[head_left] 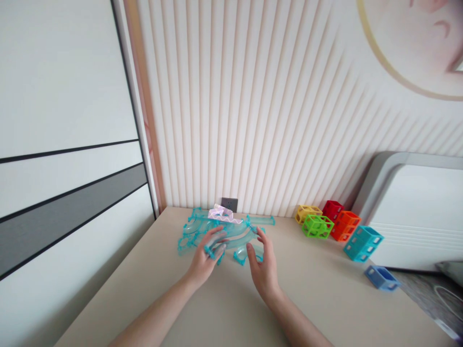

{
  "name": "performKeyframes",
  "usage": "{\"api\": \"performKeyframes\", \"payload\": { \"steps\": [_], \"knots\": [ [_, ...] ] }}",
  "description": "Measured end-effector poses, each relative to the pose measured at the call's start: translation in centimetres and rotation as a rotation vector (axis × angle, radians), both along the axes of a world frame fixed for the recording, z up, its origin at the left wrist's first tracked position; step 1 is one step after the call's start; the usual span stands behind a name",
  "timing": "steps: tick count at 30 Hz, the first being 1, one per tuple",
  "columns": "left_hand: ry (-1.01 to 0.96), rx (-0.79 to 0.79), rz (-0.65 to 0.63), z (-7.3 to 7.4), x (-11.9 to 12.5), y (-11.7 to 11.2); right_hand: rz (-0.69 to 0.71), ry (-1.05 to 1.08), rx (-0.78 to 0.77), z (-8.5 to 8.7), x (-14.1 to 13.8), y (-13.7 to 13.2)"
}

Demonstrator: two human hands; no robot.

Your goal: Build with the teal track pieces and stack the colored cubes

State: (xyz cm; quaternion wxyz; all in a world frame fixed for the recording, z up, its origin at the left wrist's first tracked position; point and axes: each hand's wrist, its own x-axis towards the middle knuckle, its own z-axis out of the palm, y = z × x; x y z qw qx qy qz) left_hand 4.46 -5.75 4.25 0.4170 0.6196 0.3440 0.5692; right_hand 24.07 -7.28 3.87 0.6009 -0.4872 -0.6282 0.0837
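Observation:
My left hand (207, 253) is closed round the left end of a curved, see-through teal track piece (237, 240), lifted a little above the table. My right hand (264, 267) has its thumb and fingers about the piece's right end, in a loose grip. Behind and to the left, more teal track pieces (188, 243) lie in a heap. Among them is a pale pink zigzag-patterned piece (220, 213). Another short curved teal piece (240, 254) rests below the held one, partly hidden by my right hand.
The beige table (224, 308) meets a ribbed wall with a dark socket (229, 204). To the right stand a yellow (307, 213), a green (318, 226), a red (332, 210), an orange (346, 225), a teal (363, 243) and a blue open-framed block (382, 278), the blue near the edge.

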Motion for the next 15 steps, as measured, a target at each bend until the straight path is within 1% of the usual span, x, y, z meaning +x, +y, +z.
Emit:
{"api": "performKeyframes", "payload": {
  "steps": [2, 5, 10, 12, 15],
  "knots": [
    [-0.012, -0.035, -0.016, -0.2, 0.0, 0.1, 0.018, 0.055, 0.000, 0.4, 0.0, -0.1],
    [-0.027, -0.040, -0.033, -0.4, 0.1, 0.2, 0.063, 0.206, -0.039, 1.0, 0.1, -0.2],
    [-0.017, -0.027, -0.074, -0.6, 0.3, 0.0, 0.172, 0.425, -0.175, 1.7, -0.1, 0.0],
    [-0.002, -0.009, -0.096, -0.6, 0.4, -0.1, 0.204, 0.492, -0.212, 1.9, -0.2, 0.0],
    [0.024, 0.042, -0.092, -0.6, 0.4, -0.3, 0.230, 0.569, -0.235, 2.0, -0.4, -0.2]
  ]
}}
